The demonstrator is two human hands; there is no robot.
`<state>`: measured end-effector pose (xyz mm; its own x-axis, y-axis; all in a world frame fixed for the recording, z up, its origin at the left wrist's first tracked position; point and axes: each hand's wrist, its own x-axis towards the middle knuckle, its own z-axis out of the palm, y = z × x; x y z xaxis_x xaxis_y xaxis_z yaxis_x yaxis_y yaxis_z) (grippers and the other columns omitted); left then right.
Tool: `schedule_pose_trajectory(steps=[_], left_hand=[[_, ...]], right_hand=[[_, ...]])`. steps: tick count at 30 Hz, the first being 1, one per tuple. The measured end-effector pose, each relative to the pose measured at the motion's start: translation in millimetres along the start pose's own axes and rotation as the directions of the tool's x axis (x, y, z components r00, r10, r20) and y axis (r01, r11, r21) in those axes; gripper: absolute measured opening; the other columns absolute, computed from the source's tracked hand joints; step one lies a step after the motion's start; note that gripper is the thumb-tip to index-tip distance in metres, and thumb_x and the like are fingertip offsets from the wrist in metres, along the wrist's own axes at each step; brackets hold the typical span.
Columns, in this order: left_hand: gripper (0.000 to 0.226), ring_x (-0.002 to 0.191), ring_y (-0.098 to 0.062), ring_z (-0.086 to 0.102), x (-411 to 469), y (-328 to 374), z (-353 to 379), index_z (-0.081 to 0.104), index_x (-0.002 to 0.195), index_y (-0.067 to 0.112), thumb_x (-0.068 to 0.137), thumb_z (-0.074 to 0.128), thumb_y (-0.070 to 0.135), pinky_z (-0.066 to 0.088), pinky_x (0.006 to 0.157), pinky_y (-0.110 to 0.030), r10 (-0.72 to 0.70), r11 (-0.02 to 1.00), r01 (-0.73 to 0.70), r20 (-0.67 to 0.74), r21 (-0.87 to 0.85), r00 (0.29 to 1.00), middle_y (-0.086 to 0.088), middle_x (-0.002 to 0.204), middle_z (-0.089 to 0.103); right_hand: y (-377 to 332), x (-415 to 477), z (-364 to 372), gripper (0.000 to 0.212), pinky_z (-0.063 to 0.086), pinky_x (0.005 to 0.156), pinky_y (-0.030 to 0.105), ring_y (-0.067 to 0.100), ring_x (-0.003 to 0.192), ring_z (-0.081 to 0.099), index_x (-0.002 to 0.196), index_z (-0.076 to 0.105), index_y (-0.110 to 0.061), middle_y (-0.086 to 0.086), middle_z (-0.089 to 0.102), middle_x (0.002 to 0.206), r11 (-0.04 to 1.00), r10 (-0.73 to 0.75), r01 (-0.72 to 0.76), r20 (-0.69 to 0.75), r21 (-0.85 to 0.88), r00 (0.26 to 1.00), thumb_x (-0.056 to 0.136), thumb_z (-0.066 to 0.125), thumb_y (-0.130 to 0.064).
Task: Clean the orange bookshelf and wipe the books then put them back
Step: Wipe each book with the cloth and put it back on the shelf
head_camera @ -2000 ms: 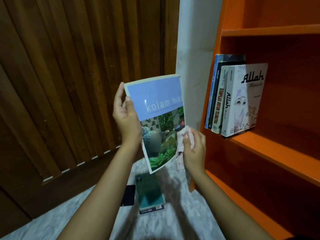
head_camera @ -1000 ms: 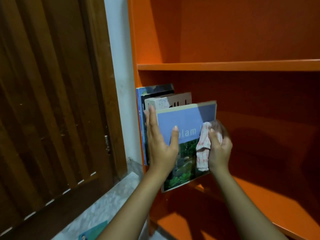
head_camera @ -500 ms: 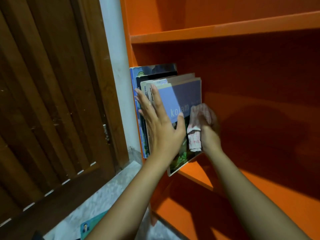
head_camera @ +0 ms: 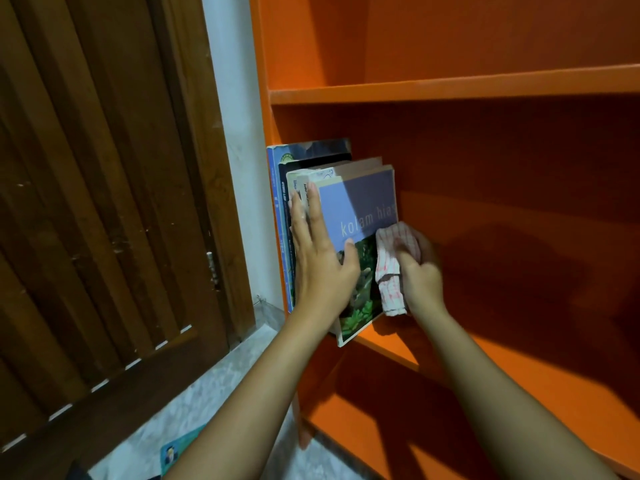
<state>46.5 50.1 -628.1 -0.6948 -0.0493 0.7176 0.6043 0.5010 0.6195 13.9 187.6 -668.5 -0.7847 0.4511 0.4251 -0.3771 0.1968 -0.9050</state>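
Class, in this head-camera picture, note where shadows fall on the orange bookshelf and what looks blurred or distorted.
Head view: hand shadows darken the orange bookshelf right of the right hand; that hand and the cloth look slightly motion-blurred; the kolam hias book reads clearly; the wide lens slants the wooden door.

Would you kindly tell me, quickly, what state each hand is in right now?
The left hand is open, fingers flat against the kolam hias book.
The right hand is closed, holding the cloth.
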Motion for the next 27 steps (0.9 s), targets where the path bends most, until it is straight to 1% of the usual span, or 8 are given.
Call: schedule_pose_trajectory(steps=[2,6,11,16,19,22,24,27], left_hand=[[0.086,0.144,-0.01,-0.016,-0.3,1.3,-8.8,-0.01,0.149,0.029,0.092,0.053,0.013,-0.004,0.106,-0.006,-0.009,1.0,0.009,0.042,0.022,0.999,0.002,0.158,-0.017],[0.075,0.145,-0.01,-0.013,1.1,10.2,-41.5,-0.002,0.149,0.033,0.096,0.049,0.02,0.004,0.115,-0.031,-0.022,0.999,0.019,0.075,0.038,0.997,0.006,0.158,-0.012],[0.056,0.145,-0.01,0.0,4.6,2.5,-104.4,0.02,0.149,0.025,0.098,0.045,0.027,0.007,0.115,-0.03,-0.081,0.991,0.077,0.036,0.106,0.996,0.002,0.158,0.014],[0.045,0.143,-0.015,0.02,-18.7,-41.3,-165.4,0.04,0.141,0.018,0.097,0.047,0.023,0.019,0.113,-0.03,-0.188,0.956,0.177,0.026,0.235,0.982,-0.002,0.15,0.034],[0.04,0.134,-0.019,0.037,-47.3,-91.4,-198.9,0.047,0.136,0.016,0.096,0.049,0.022,0.029,0.107,-0.029,-0.307,0.904,0.276,0.046,0.325,0.951,-0.003,0.141,0.046],[0.038,0.127,-0.022,0.046,-90.2,-156.1,-225.0,0.049,0.133,0.016,0.095,0.05,0.021,0.035,0.101,-0.029,-0.519,0.805,0.459,0.07,0.376,0.852,-0.005,0.137,0.049],[0.037,0.124,-0.024,0.049,-124.8,-199.4,-235.0,0.052,0.131,0.011,0.094,0.052,0.018,0.036,0.099,-0.026,-0.629,0.738,0.556,0.091,0.384,0.772,-0.01,0.136,0.052],[0.035,0.113,-0.025,0.057,-182.5,-258.0,-236.6,0.052,0.129,0.009,0.094,0.052,0.014,0.036,0.08,-0.014,-0.78,0.609,0.692,0.137,0.387,0.61,-0.011,0.133,0.054]], right_hand=[[-12.9,-3.5,-2.1,0.024,0.043,0.1,0.048,0.024,0.114,0.054,0.104,0.056,-0.04,0.008,0.058,0.121,0.999,-0.033,0.033,0.002,0.011,0.999,0.081,0.058,-0.035],[-47.4,-12.5,-3.3,0.02,0.047,0.096,0.044,0.02,0.107,0.058,0.097,0.058,-0.042,0.009,0.059,0.118,0.995,-0.1,0.1,-0.022,0.005,0.995,0.078,0.058,-0.036],[-96.6,-40.0,21.0,0.025,0.041,0.085,0.014,-0.003,0.093,0.05,0.105,0.065,-0.014,0.002,0.057,0.104,0.911,-0.406,0.401,-0.034,-0.095,0.913,0.082,0.058,-0.02],[-116.7,-97.5,84.2,0.023,0.042,0.077,0.017,0.005,0.091,0.054,0.103,0.065,-0.016,0.0,0.056,0.1,0.81,-0.557,0.578,0.18,-0.095,0.811,0.081,0.059,-0.018],[-92.2,-130.8,129.4,0.023,0.04,0.071,0.025,0.01,0.086,0.054,0.107,0.063,-0.023,-0.002,0.054,0.101,0.811,-0.433,0.553,0.441,-0.191,0.786,0.085,0.056,-0.028],[-33.4,-162.2,171.4,0.025,0.044,0.076,0.03,0.014,0.09,0.054,0.107,0.062,-0.028,-0.002,0.053,0.105,0.846,-0.128,0.427,0.656,-0.319,0.744,0.084,0.057,-0.029],[19.5,-187.0,193.9,0.029,0.046,0.083,0.034,0.021,0.095,0.057,0.106,0.064,-0.026,0.002,0.057,0.104,0.867,0.071,0.312,0.716,-0.388,0.695,0.078,0.056,-0.032],[107.2,-228.8,217.3,0.036,0.049,0.081,0.034,0.023,0.093,0.061,0.101,0.065,-0.025,0.005,0.064,0.103,0.841,0.338,0.164,0.736,-0.516,0.587,0.072,0.051,-0.042]])
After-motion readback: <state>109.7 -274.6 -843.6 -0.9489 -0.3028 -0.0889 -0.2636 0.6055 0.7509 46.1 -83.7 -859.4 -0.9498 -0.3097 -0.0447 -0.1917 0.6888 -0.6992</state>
